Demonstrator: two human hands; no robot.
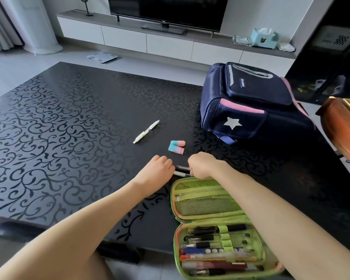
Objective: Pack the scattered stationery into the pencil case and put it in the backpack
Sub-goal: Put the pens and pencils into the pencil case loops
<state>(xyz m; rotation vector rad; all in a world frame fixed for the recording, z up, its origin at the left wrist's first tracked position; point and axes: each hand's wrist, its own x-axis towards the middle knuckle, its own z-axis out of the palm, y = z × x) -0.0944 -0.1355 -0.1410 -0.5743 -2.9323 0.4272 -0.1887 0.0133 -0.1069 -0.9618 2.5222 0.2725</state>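
Observation:
A green pencil case lies open at the table's near edge, several pens held in its lower half. Just beyond its top edge lie two dark pens, side by side. My left hand has curled fingers on their left ends, and my right hand grips their right ends. Farther out lie a blue and pink eraser and a white pen. A navy backpack with a pink mesh pocket and a silver star lies at the right, zipped as far as I can see.
The black patterned table stretches wide to the left. An orange-brown object stands at the right edge. Beyond the table are a TV cabinet and a white scale on the floor.

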